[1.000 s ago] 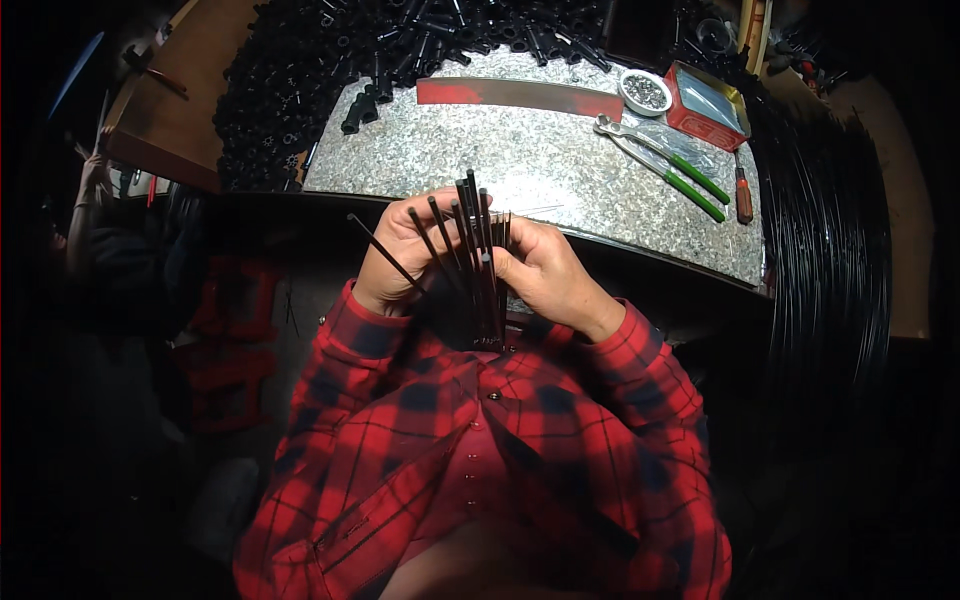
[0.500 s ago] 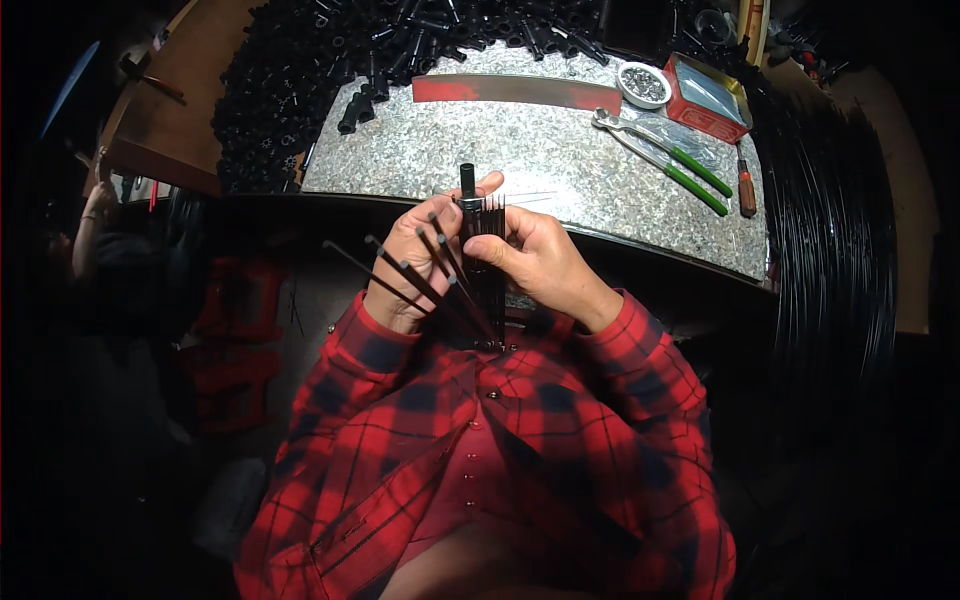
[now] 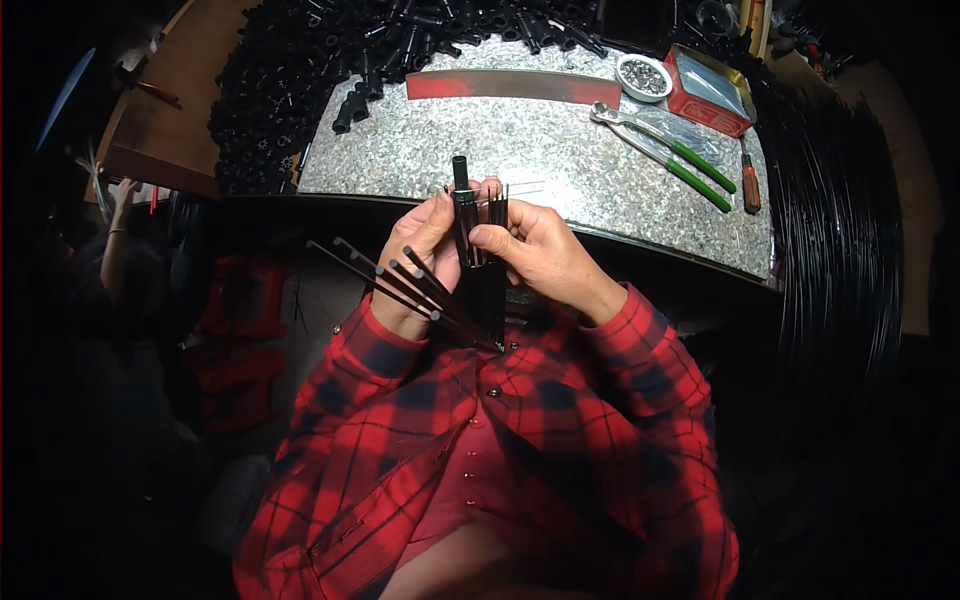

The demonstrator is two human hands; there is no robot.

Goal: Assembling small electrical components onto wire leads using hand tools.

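In front of my chest, my left hand (image 3: 421,246) is closed round a black tube (image 3: 459,172) that stands nearly upright, with a wider collar at its upper part. The piece looks like an umbrella frame. Several thin black rods with blunt ends (image 3: 420,276) fan out over my left wrist from below. To the right of the tube, my right hand (image 3: 538,248) pinches a row of thin black ribs (image 3: 498,208), its thumb pressed against them beside the collar. One or two fine wires stick out to the right above that hand. My palms hide the lower joints.
Beyond my hands is a speckled table (image 3: 400,150) with a long red-brown strip (image 3: 510,87), green-handled pliers (image 3: 665,160), a screwdriver (image 3: 749,180), a white bowl of small metal parts (image 3: 643,78) and a red tin (image 3: 705,105). Black fittings (image 3: 270,110) heap behind. Another person's arm (image 3: 115,250) shows left.
Both hands have stayed on the piece, the left shifting slightly left. More of the tube below its collar shows, and the fanned rods have swung left. The other person's arm has moved.
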